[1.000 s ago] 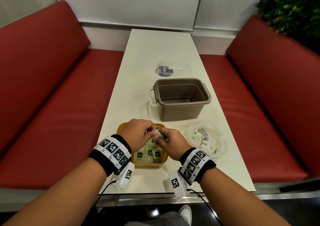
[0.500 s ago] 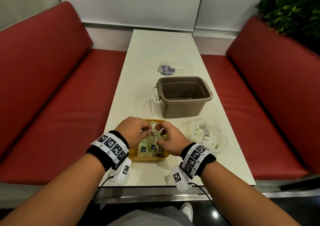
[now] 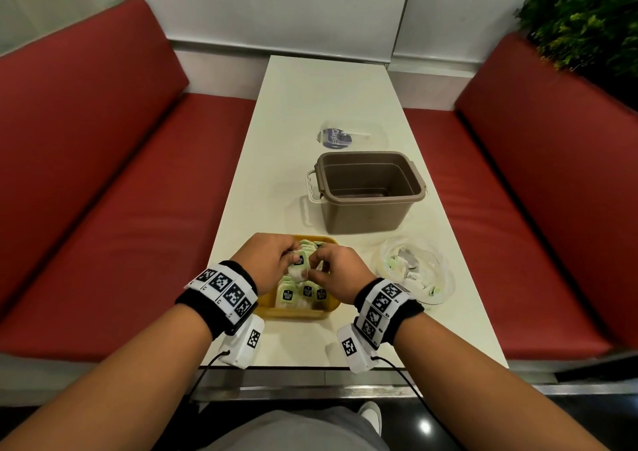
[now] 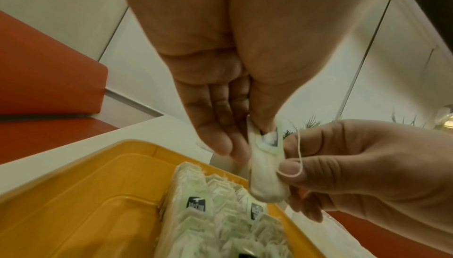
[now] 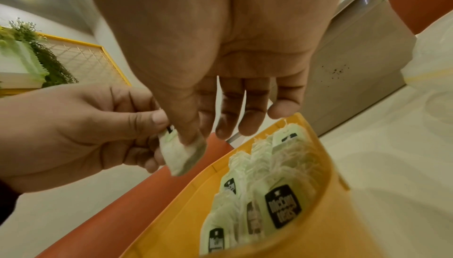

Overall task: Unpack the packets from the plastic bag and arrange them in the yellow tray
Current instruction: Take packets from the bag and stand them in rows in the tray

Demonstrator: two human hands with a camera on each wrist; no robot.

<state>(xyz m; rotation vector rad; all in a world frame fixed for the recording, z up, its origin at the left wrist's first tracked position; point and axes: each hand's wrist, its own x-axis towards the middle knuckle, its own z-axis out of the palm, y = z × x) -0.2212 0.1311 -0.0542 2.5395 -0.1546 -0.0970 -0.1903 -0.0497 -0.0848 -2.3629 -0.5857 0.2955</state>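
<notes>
Your left hand (image 3: pixel 267 260) and right hand (image 3: pixel 336 271) meet above the yellow tray (image 3: pixel 266 307), both pinching one small white packet (image 4: pixel 266 173) between thumb and fingertips. In the left wrist view your left thumb presses the packet's label against the fingers, and a thin string (image 4: pixel 299 157) loops over your right thumb. Your other right fingers (image 5: pixel 250 119) hang loosely spread over the tray.

The tray sits at the near end of the table (image 3: pixel 328 98), close to the near edge and nearer the left edge than the right. Rows of packets (image 3: pixel 303 293) stand on end in its right part; the left wrist view shows the tray's left part bare, so there is room on that side. The held packet hangs just above the stacked ones, not touching them.

To the right of the tray, near the table's right edge, lies the clear plastic bag (image 3: pixel 414 271) with more packets inside. Just beyond the tray stands a brown bin (image 3: pixel 367 191), open-topped, its handle on the left. Farther still lies a clear lid with a blue label (image 3: pixel 341 136); past it the table top runs bare to the wall.

Red benches (image 3: pixel 103 174) flank the long pale table on both sides, and a green plant (image 3: pixel 587 19) sits at the far right.
</notes>
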